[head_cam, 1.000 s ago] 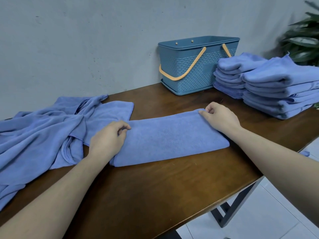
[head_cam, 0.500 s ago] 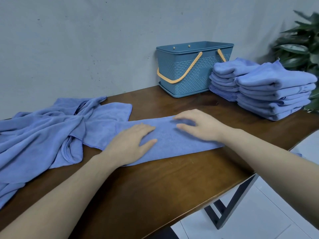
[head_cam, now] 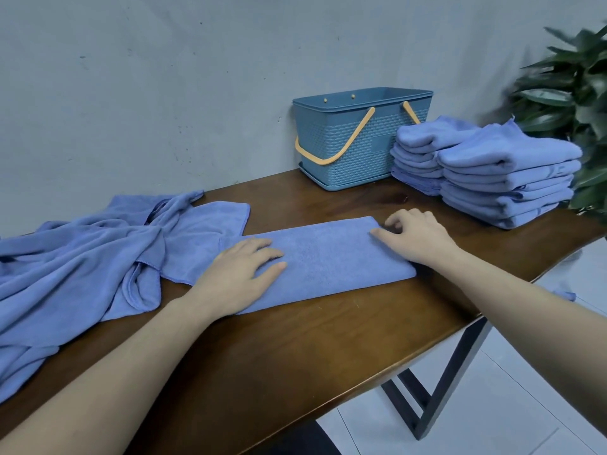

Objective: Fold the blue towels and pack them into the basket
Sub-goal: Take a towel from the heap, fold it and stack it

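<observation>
A dark wooden counter [head_cam: 295, 366] stood against a plain grey wall, with a leafy plant [head_cam: 571, 93] at the far right. At the far side sat the blue basket [head_cam: 358, 149], upright, its orange handles folded down; its inside could not be seen from this angle. Just right of it, touching, stood two stacks of folded towels [head_cam: 492, 172]. A heap of unfolded towels [head_cam: 88, 257] sprawled over the left end. In the middle lay a long folded towel [head_cam: 328, 261]. The left hand [head_cam: 239, 277] pressed flat on its left end, fingers straight, its grip holding nothing. The right hand [head_cam: 417, 238] rested on its right end, fingers bent at the far corner; whether they pinched the cloth could not be told.
</observation>
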A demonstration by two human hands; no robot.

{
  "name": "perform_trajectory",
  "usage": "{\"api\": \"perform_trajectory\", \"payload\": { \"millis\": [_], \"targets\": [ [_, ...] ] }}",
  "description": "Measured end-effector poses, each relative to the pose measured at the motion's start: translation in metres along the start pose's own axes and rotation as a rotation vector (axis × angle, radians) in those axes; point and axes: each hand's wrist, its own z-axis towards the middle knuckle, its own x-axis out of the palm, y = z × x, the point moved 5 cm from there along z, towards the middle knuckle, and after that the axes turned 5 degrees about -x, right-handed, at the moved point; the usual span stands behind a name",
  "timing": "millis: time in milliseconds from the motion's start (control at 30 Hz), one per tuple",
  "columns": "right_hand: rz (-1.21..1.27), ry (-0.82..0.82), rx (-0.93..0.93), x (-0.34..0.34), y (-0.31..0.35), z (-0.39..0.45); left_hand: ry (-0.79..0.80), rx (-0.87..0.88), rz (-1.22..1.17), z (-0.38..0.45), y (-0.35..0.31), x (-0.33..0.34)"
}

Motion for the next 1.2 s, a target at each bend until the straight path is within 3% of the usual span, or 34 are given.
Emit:
{"api": "perform_trajectory", "payload": {
  "millis": [133, 333, 667, 867, 1033, 1200],
  "targets": [
    [0.055, 0.091, 0.110, -0.003, -0.009, -0.007, -0.012, 0.111, -0.002, -0.015, -0.003, -0.004],
    [0.282, 0.182, 0.101, 0.001, 0.011, -0.011, 0.006, 0.052, -0.199, -0.025, 0.019, 0.005],
    [0.573, 0.080, 0.018, -0.003, 0.037, -0.014, -0.046, 0.084, -0.283, -0.027, 0.015, 0.002],
    [0.962, 0.184, 0.082, 0.003, 0.076, -0.020, -0.233, -0.025, -0.657, -0.031, 0.021, -0.011],
    [0.926, 0.213, -0.020, 0.016, 0.137, -0.015, -0.341, -0.177, -1.120, -0.030, 0.034, -0.019],
    [0.660, 0.134, -0.228, 0.034, 0.196, -0.012, -0.340, -0.303, -1.305, -0.031, 0.044, -0.022]
  ]
}}
